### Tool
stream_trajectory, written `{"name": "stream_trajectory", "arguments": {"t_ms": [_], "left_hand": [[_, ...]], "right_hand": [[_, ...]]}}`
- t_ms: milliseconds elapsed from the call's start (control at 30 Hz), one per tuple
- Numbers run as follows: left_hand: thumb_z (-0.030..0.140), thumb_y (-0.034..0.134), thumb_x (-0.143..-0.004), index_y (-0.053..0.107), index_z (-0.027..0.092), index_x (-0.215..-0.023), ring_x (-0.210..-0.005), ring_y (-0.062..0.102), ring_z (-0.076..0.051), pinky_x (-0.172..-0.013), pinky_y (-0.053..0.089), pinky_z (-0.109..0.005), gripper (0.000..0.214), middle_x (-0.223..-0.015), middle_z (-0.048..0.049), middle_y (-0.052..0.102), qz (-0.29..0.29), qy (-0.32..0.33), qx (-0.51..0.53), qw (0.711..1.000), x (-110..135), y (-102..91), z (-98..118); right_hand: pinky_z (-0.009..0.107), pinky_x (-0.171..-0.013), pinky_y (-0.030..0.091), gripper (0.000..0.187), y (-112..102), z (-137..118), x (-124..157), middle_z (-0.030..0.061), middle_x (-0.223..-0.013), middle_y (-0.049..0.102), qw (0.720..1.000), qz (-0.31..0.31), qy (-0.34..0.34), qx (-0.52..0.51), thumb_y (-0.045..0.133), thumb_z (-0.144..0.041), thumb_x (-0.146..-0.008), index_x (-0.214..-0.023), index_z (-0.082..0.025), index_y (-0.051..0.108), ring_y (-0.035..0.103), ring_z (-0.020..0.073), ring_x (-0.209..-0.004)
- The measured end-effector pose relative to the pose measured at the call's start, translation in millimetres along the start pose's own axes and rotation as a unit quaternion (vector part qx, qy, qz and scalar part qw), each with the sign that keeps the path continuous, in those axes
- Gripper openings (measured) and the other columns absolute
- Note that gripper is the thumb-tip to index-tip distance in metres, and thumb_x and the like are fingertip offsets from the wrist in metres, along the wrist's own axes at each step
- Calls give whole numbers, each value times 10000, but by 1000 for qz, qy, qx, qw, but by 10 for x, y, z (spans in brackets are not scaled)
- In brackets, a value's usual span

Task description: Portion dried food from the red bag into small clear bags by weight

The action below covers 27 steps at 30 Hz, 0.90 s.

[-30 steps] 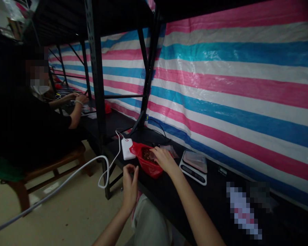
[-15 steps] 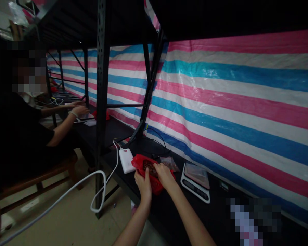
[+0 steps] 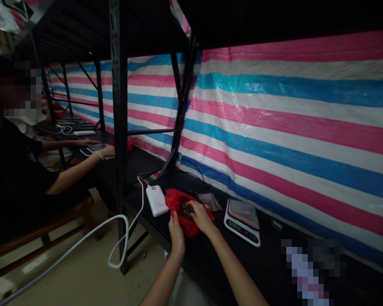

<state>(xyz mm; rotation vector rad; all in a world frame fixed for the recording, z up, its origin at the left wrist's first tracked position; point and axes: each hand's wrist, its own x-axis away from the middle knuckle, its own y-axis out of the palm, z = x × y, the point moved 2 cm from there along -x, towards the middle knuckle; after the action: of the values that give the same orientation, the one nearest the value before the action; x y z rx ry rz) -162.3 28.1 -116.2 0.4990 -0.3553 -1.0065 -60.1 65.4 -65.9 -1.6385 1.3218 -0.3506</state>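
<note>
A red plastic bag (image 3: 191, 229) lies open on the black shelf, with small brown pieces (image 3: 184, 211) inside that are too dark to name. At its near left side, my left hand (image 3: 176, 231) grips the rim, thumb up along the edge. My right hand (image 3: 200, 216) reaches into the mouth from the right, its fingers curled down among the brown pieces; what lies between the fingertips is hidden. Behind the bag is a small clear packet (image 3: 210, 201) of brownish bits. To the right sits a white digital scale (image 3: 241, 225) bearing a flat clear plastic bag (image 3: 243, 211).
A white power bank (image 3: 156, 200) with a white cable (image 3: 121, 217) stands left of the red bag; the cable loops past the shelf edge. A black metal post (image 3: 118, 106) rises at left. Beyond it, a co-worker's hand (image 3: 107, 151) is at another scale. Striped sheeting (image 3: 274, 127) hangs behind.
My right hand's fingers have shifted within the bag, showing more of the brown pieces. My left hand has turned slightly at the rim. The co-worker's hands moved apart. The view shifted a little.
</note>
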Motion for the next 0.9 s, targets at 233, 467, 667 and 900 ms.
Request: {"name": "stream_trajectory", "arguments": {"t_ms": [233, 467, 667, 900], "left_hand": [[454, 453, -783, 594, 118, -1025, -878, 623, -213, -819, 476, -335, 438, -958, -106, 657, 7, -27, 7, 1000, -55, 26, -42], [482, 459, -769, 571, 114, -1058, -943, 595, -219, -858, 446, -335, 481, -1016, -98, 636, -22, 18, -8, 1000, -30, 14, -63], [423, 413, -814, 533, 107, -1111, -1032, 551, -223, -931, 399, -349, 449, -1087, -109, 604, -44, 5, -37, 998, 13, 56, -12], [366, 347, -860, 194, 151, -1352, -1301, 192, -231, -1069, 167, -410, 559, -1417, -117, 207, 3, 151, -214, 965, 129, -11, 110]], "right_hand": [[305, -768, 490, 386, 160, 149, -56, 23, -924, 627, 973, 3, 45, -227, 479, 1, -592, -921, -186, 554, 605, 149, -868], [331, -798, 476, 315, 204, 183, -28, 42, -931, 642, 939, 17, 78, -334, 533, -73, -590, -886, -176, 567, 606, 158, -893], [352, -854, 446, 335, 85, 187, 18, 62, -949, 645, 906, 39, 65, -416, 655, -178, -568, -890, -177, 561, 603, 182, -916], [383, -910, 410, 395, -346, 349, 166, 73, -1033, 633, 884, 119, 55, -450, 694, -273, -591, -958, -200, 567, 577, 208, -987]]}}
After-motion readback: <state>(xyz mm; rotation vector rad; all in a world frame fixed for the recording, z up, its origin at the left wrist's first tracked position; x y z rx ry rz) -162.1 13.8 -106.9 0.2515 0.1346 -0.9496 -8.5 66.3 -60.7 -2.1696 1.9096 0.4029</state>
